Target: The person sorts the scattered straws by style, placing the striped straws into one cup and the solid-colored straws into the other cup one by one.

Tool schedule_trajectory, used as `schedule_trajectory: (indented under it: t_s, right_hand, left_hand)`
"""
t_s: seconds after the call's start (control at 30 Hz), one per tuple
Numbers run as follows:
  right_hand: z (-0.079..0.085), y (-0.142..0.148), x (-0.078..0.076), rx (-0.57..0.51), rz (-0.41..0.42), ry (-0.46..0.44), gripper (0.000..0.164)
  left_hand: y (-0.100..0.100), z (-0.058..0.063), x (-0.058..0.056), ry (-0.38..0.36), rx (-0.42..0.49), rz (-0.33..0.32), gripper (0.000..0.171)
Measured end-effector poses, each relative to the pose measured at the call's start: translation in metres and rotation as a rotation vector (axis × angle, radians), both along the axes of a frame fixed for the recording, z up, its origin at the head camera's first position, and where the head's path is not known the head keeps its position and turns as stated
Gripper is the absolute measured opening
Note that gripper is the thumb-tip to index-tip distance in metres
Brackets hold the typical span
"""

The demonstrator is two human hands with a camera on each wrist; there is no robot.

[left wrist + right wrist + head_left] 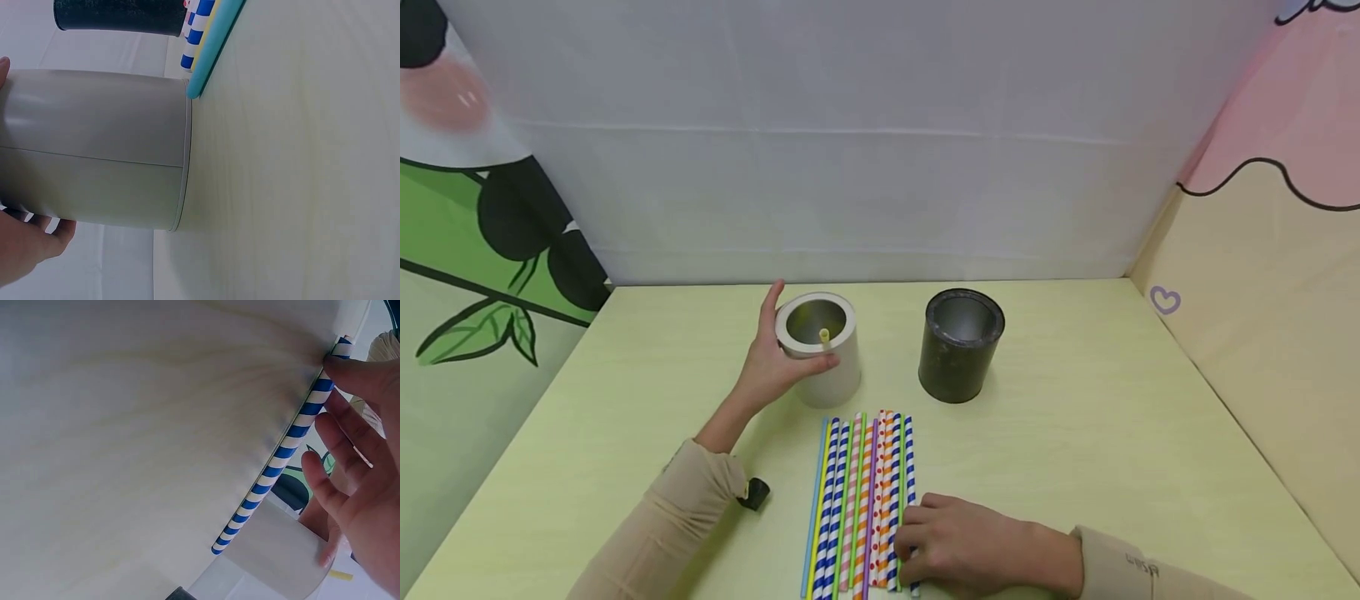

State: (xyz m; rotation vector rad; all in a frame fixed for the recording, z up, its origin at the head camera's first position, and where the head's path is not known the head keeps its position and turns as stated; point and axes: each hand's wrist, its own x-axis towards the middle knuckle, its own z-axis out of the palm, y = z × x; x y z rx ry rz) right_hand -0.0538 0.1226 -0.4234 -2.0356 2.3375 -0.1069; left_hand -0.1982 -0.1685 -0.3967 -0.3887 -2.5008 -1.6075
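Note:
My left hand (772, 362) grips the white can (841, 385) around its upper part, with the thumb across the front of the rim. A yellow straw (824, 335) stands inside this can. Toward me lies a row of paper straws (850, 500), striped, dotted and plain, side by side on the table. At the row's right edge, my right hand (966, 542) pinches the near end of a blue-and-white striped straw (280, 453) between thumb and fingertips; the other fingers are bent loosely beside it. That straw lies along the table in the right wrist view.
A black can (951, 367), upright with its mouth showing, stands right of the white one. A white wall (880, 200) rises behind the pale table (1112, 417). Printed panels flank both sides, a green one (475, 250) at left and a cream-and-pink one (1262, 292) at right.

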Motion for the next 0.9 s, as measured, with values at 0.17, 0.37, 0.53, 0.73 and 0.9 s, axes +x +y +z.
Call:
schedule_trajectory:
  t_s: [0.17, 0.37, 0.53, 0.73, 0.9]
  right_hand:
    - [0.002, -0.001, 0.0, -0.013, 0.006, 0.055, 0.023]
    - [0.007, -0.001, 0.0, -0.06, 0.0, 0.115, 0.019]
    - [0.016, 0.001, -0.002, -0.128, -0.015, 0.14, 0.018]
    - [0.03, 0.004, -0.008, -0.2, -0.037, 0.156, 0.02]
    - [0.04, 0.005, -0.009, -0.211, -0.044, 0.152, 0.021]
  left_hand:
    - [0.0, 0.002, -0.001, 0.012, 0.0, -0.002, 0.121]
    - [0.0, 0.003, -0.001, 0.013, -0.015, 0.007, 0.122]
    - [0.0, 0.003, 0.0, 0.01, -0.016, 0.01, 0.122]
    - [0.0, 0.003, 0.0, 0.008, -0.007, 0.007, 0.122]
    - [0.001, 0.001, 0.0, 0.003, -0.002, 0.004, 0.122]
